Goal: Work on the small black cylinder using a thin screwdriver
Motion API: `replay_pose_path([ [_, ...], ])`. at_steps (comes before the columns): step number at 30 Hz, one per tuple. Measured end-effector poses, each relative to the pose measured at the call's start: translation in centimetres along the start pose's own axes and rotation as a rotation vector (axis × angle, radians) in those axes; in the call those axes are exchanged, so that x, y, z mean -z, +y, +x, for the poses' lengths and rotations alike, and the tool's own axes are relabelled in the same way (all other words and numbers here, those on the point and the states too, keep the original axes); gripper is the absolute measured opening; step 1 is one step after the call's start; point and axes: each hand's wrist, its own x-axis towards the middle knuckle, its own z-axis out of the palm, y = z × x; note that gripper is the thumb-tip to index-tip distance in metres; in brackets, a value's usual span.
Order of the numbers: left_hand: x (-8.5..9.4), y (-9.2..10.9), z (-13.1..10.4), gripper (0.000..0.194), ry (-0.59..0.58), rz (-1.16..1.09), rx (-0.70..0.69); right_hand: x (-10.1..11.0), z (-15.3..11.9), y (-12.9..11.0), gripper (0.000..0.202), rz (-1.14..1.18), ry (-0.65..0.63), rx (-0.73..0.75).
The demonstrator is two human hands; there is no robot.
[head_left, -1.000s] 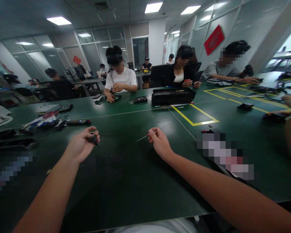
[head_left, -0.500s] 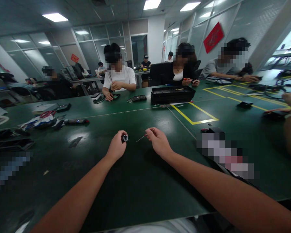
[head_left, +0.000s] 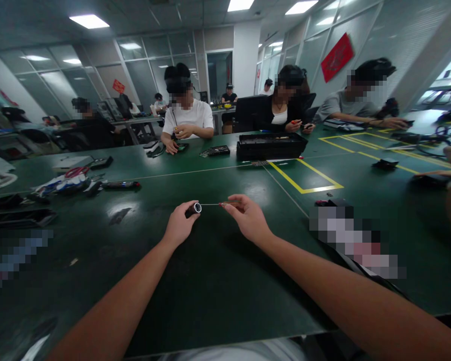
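On a clock face centred between the two hands, the broad dark-green tabletop (head_left: 218, 296) spreads from six o'clock out past twelve. Across it at half past eleven sits a co-worker in a white short-sleeved shirt (head_left: 190, 120). A rectangle of yellow tape (head_left: 323, 190) lies between two and three, and a long black open-topped box (head_left: 272, 146) beyond it, between one and two. The right hand (head_left: 250, 220), near four, pinches a slim tool with a thin metal shaft and reddish handle (head_left: 221, 204). The left hand (head_left: 178, 223), at eight, is curled around a short black cylinder with a silver-ringed end (head_left: 194, 209). The shaft points to nine, its tip at the cylinder; whether inside, I cannot tell.
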Motion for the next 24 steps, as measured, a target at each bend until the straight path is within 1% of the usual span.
replay_pose_path([
  [3, 0.0, -0.1, 0.0, 0.042, -0.004, -0.011, -0.007, 0.1, -0.2, -0.7, 0.017, -0.058, -0.016, -0.004],
  [5, 0.0, -0.2, 0.0, 0.043, -0.007, -0.021, -0.014, 0.1, -0.3, -1.0, 0.014, -0.078, -0.025, -0.008],
  [9, -0.1, -0.3, -0.1, 0.043, -0.029, -0.029, -0.028, 0.1, -0.3, -0.9, 0.015, -0.095, -0.031, -0.009],
  [14, -0.1, -0.1, -0.2, 0.044, -0.027, -0.046, -0.033, 0.1, -0.1, -0.2, 0.017, -0.146, -0.025, -0.001],
  [17, 0.0, 0.1, -0.3, 0.044, -0.033, -0.045, -0.037, 0.2, -0.2, -0.4, 0.019, -0.169, -0.018, 0.003],
  [20, 0.1, 0.4, -0.4, 0.044, -0.033, -0.022, -0.051, 0.3, -0.3, -0.8, 0.025, -0.234, -0.013, -0.017],
  [24, 0.2, 0.7, -0.5, 0.043, -0.034, 0.018, -0.134, 0.4, -0.4, -1.2, 0.051, -0.326, -0.014, -0.069],
])
